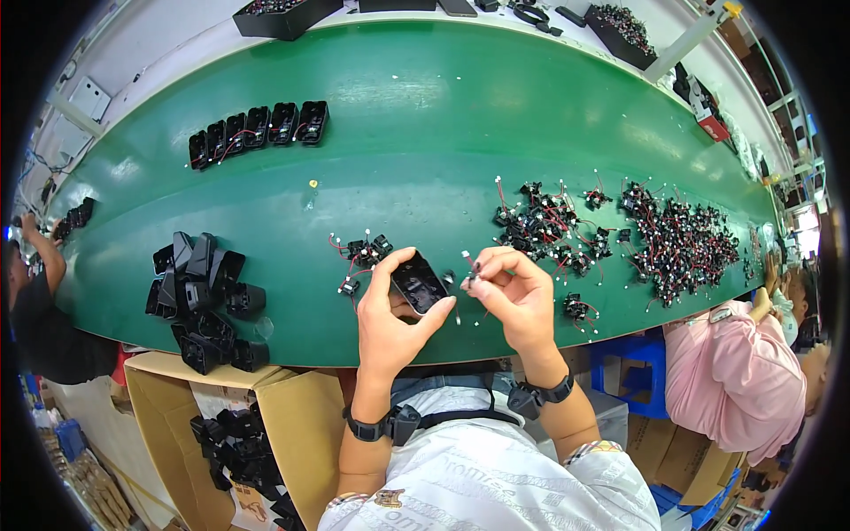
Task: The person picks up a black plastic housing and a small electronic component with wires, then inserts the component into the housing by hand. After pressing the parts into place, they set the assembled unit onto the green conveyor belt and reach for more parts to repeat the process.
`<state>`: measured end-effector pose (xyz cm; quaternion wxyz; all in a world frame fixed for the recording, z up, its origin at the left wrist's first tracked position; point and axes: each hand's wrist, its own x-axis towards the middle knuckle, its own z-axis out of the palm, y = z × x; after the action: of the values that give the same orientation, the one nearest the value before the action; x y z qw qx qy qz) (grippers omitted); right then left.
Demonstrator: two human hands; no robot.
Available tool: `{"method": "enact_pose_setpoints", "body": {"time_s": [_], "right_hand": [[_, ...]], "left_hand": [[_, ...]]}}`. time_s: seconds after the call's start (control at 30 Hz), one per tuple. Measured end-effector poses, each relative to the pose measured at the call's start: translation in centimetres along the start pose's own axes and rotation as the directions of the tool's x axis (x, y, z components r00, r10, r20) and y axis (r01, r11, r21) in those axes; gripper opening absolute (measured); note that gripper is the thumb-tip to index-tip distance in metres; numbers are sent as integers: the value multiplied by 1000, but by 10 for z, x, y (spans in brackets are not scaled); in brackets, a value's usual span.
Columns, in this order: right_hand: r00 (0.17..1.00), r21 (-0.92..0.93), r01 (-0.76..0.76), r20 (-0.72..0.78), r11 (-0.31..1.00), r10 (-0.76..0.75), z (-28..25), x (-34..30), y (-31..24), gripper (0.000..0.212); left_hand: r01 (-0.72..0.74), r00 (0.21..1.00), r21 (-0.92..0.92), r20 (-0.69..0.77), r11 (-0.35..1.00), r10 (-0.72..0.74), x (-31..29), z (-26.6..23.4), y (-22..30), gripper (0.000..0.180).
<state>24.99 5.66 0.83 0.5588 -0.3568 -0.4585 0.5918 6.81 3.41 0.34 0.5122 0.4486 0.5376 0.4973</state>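
Near the front edge of the green table, my left hand grips a black plastic housing by its sides, its hollow face turned up. Just to the right, my right hand pinches a small wired part with a white connector between thumb and fingers. Its exact kind is too small to make out. Behind the housing lies a small cluster of black wired parts. Beyond my right hand spreads a larger pile of black parts with red wires.
Empty-looking black housings are heaped at the left. A row of housings with red wires stands farther back. A big wired pile covers the right side. Below the edge sits a cardboard box. Other people sit at left and right.
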Motion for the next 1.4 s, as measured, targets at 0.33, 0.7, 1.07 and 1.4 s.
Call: {"method": "enact_pose_setpoints", "body": {"time_s": [0.33, 0.7, 1.07, 1.4], "right_hand": [[998, -145, 35, 50, 989, -28, 6, -17, -28, 13], [886, -616, 459, 268, 640, -378, 18, -23, -47, 23], [856, -514, 515, 338, 686, -390, 20, -27, -61, 28], [772, -577, 618, 573, 534, -275, 24, -28, -67, 27]], "left_hand": [[-228, 959, -34, 164, 973, 231, -18, -5, 4, 86], [-276, 919, -155, 247, 949, 307, -24, -8, 0, 111], [-486, 854, -117, 148, 866, 500, -26, -8, -6, 108], [-564, 809, 20, 215, 826, 547, -22, -13, 9, 104]]}}
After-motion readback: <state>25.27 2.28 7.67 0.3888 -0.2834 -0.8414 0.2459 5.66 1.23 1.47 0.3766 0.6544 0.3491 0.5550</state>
